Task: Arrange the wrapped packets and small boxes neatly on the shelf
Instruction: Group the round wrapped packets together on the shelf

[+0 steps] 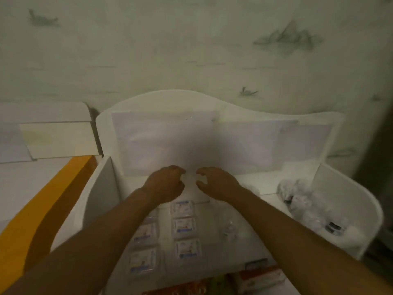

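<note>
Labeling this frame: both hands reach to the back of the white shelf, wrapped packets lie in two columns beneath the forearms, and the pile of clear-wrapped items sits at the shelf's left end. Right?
One error: the head view shows the pile of clear-wrapped items at the shelf's right end, not the left. The rest holds: the left hand and right hand reach to the back, and the wrapped packets lie in two columns beneath the forearms.

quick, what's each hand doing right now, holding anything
Left hand: fingers curled, nothing visibly held, above the wrapped packets.
Right hand: fingers curled; whether it pinches something clear cannot be told.
</note>
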Motion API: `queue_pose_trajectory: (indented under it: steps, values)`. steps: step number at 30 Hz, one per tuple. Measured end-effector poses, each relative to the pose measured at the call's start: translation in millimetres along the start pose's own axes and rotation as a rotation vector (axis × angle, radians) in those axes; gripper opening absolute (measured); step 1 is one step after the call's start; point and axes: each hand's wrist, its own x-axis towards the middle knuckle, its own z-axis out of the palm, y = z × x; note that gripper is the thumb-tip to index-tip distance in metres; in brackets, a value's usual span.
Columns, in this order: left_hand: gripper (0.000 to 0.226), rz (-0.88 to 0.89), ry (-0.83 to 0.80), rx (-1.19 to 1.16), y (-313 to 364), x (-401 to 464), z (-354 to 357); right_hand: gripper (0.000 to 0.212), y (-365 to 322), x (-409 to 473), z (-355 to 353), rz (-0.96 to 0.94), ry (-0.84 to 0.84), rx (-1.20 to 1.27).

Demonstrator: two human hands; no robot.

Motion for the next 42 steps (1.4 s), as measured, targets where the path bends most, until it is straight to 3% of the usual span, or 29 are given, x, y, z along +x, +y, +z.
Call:
queue_pose_trajectory:
  steps: [7, 14, 20, 24, 30, 33, 39, 42]
  values:
    - [0.046, 0.172, -0.03, 0.021, 61, 35, -22, 0.053, 50, -32, -75, 0.048, 0.012, -0.243]
    - [0.044, 0.337, -0.006, -0.137, 171, 49, 21, 0.053, 136, -83, -103, 0.192, 0.011, -0.178]
    - [0.044, 0.311, -0.088, -0.208, 253, 76, 73, 0.052, 229, -103, -114, 0.271, 0.035, 0.013]
    - [0.051, 0.194, -0.136, -0.345, 298, 94, 110, 0.053, 277, -103, -102, 0.285, 0.089, 0.233]
    - [0.05, -0.208, -0.066, -0.864, 338, 86, 182, 0.052, 308, -103, -57, 0.369, 0.138, 0.615]
    - [0.048, -0.347, -0.03, -0.996, 347, 82, 201, 0.053, 315, -106, -32, 0.379, 0.157, 0.69]
    - [0.048, -0.395, -0.023, -1.172, 355, 96, 223, 0.051, 330, -109, -18, 0.359, 0.335, 0.732]
    - [0.047, -0.398, -0.009, -1.254, 359, 99, 237, 0.056, 335, -112, -12, 0.32, 0.291, 0.752]
